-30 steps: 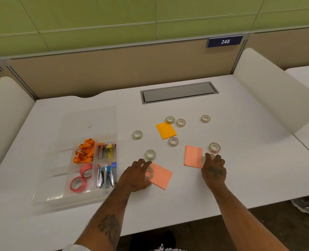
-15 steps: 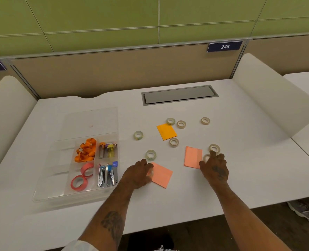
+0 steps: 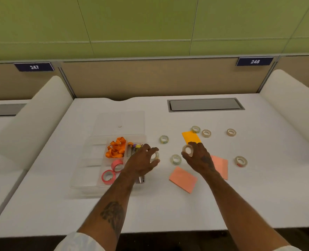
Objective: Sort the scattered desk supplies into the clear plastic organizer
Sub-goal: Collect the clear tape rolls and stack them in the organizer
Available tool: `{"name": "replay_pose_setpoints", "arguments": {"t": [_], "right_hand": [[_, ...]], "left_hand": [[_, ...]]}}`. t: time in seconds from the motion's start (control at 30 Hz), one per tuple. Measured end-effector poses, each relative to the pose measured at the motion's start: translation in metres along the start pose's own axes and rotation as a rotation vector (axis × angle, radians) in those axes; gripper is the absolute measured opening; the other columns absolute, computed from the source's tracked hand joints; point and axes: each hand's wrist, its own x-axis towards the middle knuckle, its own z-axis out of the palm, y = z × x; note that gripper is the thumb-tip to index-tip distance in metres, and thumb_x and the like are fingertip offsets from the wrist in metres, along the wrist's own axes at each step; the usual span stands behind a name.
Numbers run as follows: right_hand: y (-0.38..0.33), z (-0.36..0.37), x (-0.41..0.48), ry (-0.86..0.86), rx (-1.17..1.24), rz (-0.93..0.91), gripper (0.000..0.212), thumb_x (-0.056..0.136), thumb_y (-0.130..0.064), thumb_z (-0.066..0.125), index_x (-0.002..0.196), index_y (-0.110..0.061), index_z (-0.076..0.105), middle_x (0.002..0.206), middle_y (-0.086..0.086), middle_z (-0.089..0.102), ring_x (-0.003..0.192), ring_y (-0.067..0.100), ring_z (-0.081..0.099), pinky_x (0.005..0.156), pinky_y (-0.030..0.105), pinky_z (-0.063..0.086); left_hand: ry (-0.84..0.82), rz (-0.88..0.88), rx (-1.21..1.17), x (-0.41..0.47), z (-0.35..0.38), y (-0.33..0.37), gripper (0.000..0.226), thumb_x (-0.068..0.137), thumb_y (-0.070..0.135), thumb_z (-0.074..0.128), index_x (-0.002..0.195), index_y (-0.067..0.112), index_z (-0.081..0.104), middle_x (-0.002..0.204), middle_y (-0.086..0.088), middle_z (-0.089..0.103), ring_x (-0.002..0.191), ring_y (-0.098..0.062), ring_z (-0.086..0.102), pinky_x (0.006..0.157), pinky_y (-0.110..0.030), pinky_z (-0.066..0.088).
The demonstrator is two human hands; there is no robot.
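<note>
At the left of the white desk (image 3: 168, 211) lay the clear plastic organizer (image 3: 89, 167), its lid (image 3: 120, 120) folded back flat behind it. An orange ribbon (image 3: 116, 147) filled a rear compartment, and two pink tape rolls (image 3: 108, 176) sat in one nearer the person. The left hand (image 3: 141, 161) hung over the organizer's right edge, its fingers curled round a clear tape roll (image 3: 156, 156). Beyond it a patterned roll (image 3: 164, 139) rested on the desk, and a loose roll (image 3: 175, 159) lay between the two hands, with a near pink pad (image 3: 183, 179) just in front of it. The right hand (image 3: 200, 160) was raised off the desk, thumb and fingers pinching a second tape roll (image 3: 188, 149). Behind it lay an orange pad (image 3: 189, 136), a greenish roll (image 3: 195, 129) touching its far corner and a tan roll (image 3: 206, 133) just beside that. A far pink pad (image 3: 221, 166) showed past the right wrist. Further right lay a back roll (image 3: 231, 132) and a red-marked roll (image 3: 240, 161), well apart.
</note>
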Motion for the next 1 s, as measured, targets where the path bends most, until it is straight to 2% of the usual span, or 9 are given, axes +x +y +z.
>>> {"name": "replay_pose_setpoints", "arguments": {"t": [0.1,0.2,0.3,0.47,0.57,0.67,0.83,1.0], "right_hand": [[-0.036,0.02,0.001,-0.029,0.041,-0.057,0.054,0.086,-0.044,0.063,0.132,-0.019,0.049,0.12,0.007,0.054,0.111,0.027,0.054,0.088,0.035,0.043],[-0.075,0.044,-0.003,-0.035,0.057,-0.09,0.051,0.086,-0.043,0.063,0.129,-0.021,0.05,0.114,0.007,0.056,0.106,0.028,0.056,0.085,0.034,0.044],[-0.116,0.071,-0.009,-0.052,0.044,-0.138,0.047,0.085,-0.04,0.065,0.126,-0.019,0.052,0.116,0.01,0.058,0.106,0.03,0.057,0.084,0.033,0.043],[-0.175,0.108,-0.025,-0.122,0.053,-0.19,0.042,0.083,-0.037,0.064,0.122,-0.025,0.053,0.107,0.006,0.056,0.099,0.026,0.057,0.075,0.026,0.038],[-0.201,0.127,-0.037,-0.159,0.049,-0.208,0.049,0.084,-0.036,0.065,0.129,-0.024,0.051,0.118,0.008,0.052,0.108,0.025,0.054,0.084,0.026,0.04],[-0.22,0.139,-0.044,-0.191,0.006,-0.225,0.054,0.086,-0.036,0.064,0.135,-0.021,0.048,0.131,0.01,0.047,0.121,0.026,0.047,0.096,0.032,0.041],[-0.237,0.153,-0.051,-0.226,-0.044,-0.333,0.053,0.086,-0.04,0.063,0.133,-0.021,0.048,0.134,0.012,0.045,0.121,0.029,0.048,0.096,0.036,0.044],[-0.244,0.163,-0.053,-0.256,-0.118,-0.402,0.058,0.086,-0.049,0.06,0.136,-0.022,0.045,0.136,0.006,0.047,0.117,0.025,0.052,0.093,0.036,0.049]], "left_hand": [[0.024,-0.022,0.006,-0.017,-0.02,-0.031,0.052,0.093,0.05,0.052,0.14,0.029,0.045,0.132,-0.002,0.046,0.123,-0.021,0.047,0.091,-0.038,0.05],[0.045,-0.05,0.03,-0.04,-0.041,-0.067,0.053,0.093,0.048,0.052,0.141,0.027,0.045,0.138,-0.003,0.045,0.124,-0.024,0.048,0.095,-0.037,0.047],[0.031,-0.081,0.053,-0.063,-0.06,-0.105,0.052,0.091,0.048,0.054,0.139,0.029,0.046,0.138,-0.001,0.044,0.121,-0.023,0.05,0.091,-0.037,0.048],[-0.03,-0.126,0.096,-0.098,-0.081,-0.165,0.056,0.092,0.05,0.053,0.141,0.028,0.042,0.133,-0.002,0.046,0.119,-0.024,0.052,0.087,-0.037,0.049],[-0.048,-0.147,0.102,-0.114,-0.086,-0.191,0.056,0.091,0.052,0.053,0.14,0.026,0.043,0.132,-0.001,0.046,0.119,-0.022,0.051,0.09,-0.038,0.048],[-0.078,-0.136,0.117,-0.125,-0.086,-0.205,0.056,0.09,0.053,0.054,0.139,0.027,0.044,0.13,-0.001,0.048,0.12,-0.021,0.049,0.091,-0.038,0.048],[-0.125,-0.106,0.186,-0.134,-0.08,-0.219,0.058,0.088,0.056,0.057,0.137,0.026,0.047,0.129,-0.002,0.049,0.121,-0.021,0.046,0.094,-0.038,0.043],[-0.152,-0.128,0.205,-0.136,-0.076,-0.225,0.062,0.087,0.058,0.057,0.14,0.028,0.044,0.132,-0.001,0.047,0.123,-0.021,0.044,0.097,-0.038,0.041]]}}
